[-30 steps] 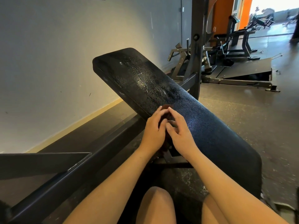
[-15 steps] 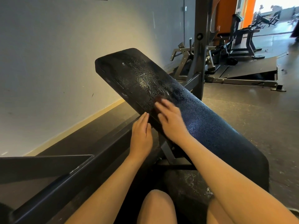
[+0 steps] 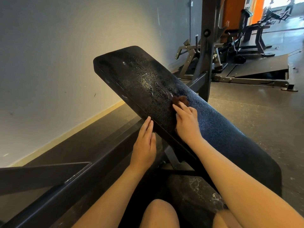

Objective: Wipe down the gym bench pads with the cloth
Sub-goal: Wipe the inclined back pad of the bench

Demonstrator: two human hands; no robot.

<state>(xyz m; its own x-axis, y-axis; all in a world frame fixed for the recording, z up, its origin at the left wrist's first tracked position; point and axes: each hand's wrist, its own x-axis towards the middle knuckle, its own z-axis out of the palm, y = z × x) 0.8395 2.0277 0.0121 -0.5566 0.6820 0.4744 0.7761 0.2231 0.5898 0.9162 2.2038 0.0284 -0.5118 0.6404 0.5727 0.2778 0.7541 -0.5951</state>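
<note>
Mostly hidden, the brown cloth (image 3: pixel 180 99) lies near mid-length on the tilted black bench pad (image 3: pixel 148 83), bunching out at twelve o'clock from the right hand (image 3: pixel 187 124). That hand presses it flat with fairly straight fingers, not clenched round it. At eight o'clock from it, the left hand (image 3: pixel 144 143) rests, fingers straight, against the pad's edge. Wet streaks glisten toward eleven o'clock. The right forearm covers part of the pad's lower end.
</note>
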